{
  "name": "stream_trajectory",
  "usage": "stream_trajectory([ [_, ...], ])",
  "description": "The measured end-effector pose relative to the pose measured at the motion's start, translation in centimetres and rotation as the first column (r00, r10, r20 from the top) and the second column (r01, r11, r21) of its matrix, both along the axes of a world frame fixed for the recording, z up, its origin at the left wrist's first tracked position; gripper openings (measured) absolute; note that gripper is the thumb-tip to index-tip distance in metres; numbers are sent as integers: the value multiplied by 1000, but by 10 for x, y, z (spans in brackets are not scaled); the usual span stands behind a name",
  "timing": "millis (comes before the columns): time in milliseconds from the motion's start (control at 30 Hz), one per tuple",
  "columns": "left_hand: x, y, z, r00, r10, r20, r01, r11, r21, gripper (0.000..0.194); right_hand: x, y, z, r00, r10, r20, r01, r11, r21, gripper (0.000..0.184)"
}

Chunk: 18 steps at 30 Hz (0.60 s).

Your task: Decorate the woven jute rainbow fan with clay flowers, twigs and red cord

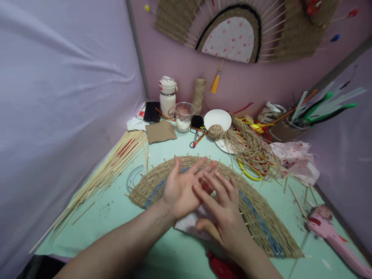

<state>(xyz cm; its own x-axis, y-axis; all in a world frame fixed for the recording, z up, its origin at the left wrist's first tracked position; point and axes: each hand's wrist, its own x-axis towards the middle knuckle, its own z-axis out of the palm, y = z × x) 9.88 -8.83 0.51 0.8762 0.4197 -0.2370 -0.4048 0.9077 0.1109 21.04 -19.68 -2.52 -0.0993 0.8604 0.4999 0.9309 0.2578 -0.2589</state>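
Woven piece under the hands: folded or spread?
Spread: the woven piece lies on the table in a wide arc, its ends showing either side of the left hand and right hand.

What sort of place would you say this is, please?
Most likely a small handicraft workspace: it has a woven twine arch, a spread of thin wooden sticks and a pink glue gun.

- Woven arch point(259, 211), frame centre: middle hidden behind the left hand point(183, 190) and right hand point(225, 205).
- Red object point(218, 266), bottom edge: cut off, kind unclear.
- Pink tool point(328, 232), lower right: end cut off.
- Wall hanging point(229, 38): top cut off.
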Motion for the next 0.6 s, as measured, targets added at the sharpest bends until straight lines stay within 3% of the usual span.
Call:
stream_trajectory([
  [167,-1,-1,3,997,-75,1,75,997,3,81,-1,-1,3,1000,4,-26,-3,1000,20,64],
  [300,-1,-1,4,1000,-1,16,1,1000,9,79,-1,-1,4,997,-32,-66,36,998,61,51],
  [433,-2,0,3,997,-79,23,79,997,2,78,-1,-1,5,999,6,-49,-3,998,58,55],
  [600,-2,2,4,999,8,37,-8,1000,7,76,0,-1,6,996,-34,-79,41,995,90,44],
])
